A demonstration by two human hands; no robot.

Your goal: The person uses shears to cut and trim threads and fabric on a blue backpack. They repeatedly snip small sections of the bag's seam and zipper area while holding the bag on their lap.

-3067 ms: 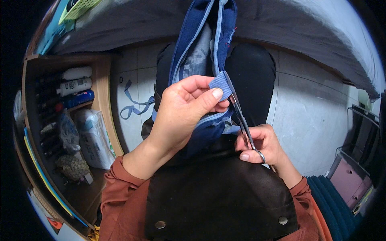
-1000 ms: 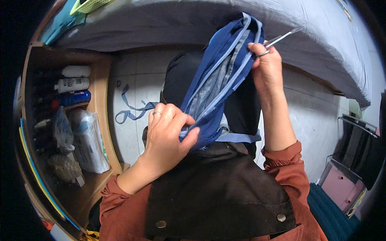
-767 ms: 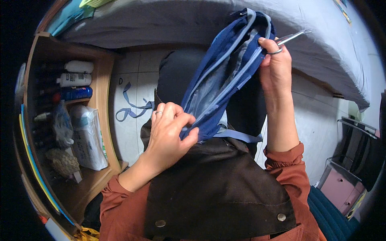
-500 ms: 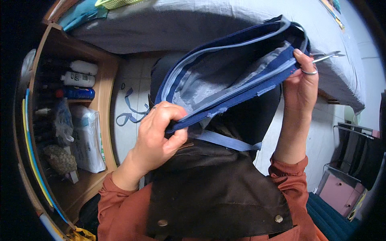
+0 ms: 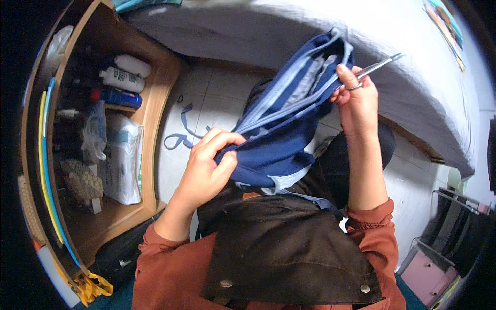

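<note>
A navy bag (image 5: 284, 155) with light blue zip edges stretches diagonally over my black-clad legs, its top partly open on a grey lining. My left hand (image 5: 209, 170) pinches the bag's near left end. My right hand (image 5: 356, 103) is closed round silver scissors (image 5: 380, 64), whose blades point up and right, and its fingers also grip the bag's far right edge. Below the bag a light blue strap (image 5: 318, 201) trails over my dark brown apron (image 5: 289, 248).
A wooden cabinet (image 5: 150, 170) holds bottles (image 5: 124, 77) and packages at left. A grey-sheeted bed (image 5: 434, 93) spans the top and right. Blue strap pieces (image 5: 178, 140) lie on the tiled floor. A rack with a pink box (image 5: 423, 276) stands at lower right.
Earlier my left hand held a strap end against the scissors; now it grips the bag's near end. My right hand has moved up with the scissors, and the bag's side has turned toward me.
</note>
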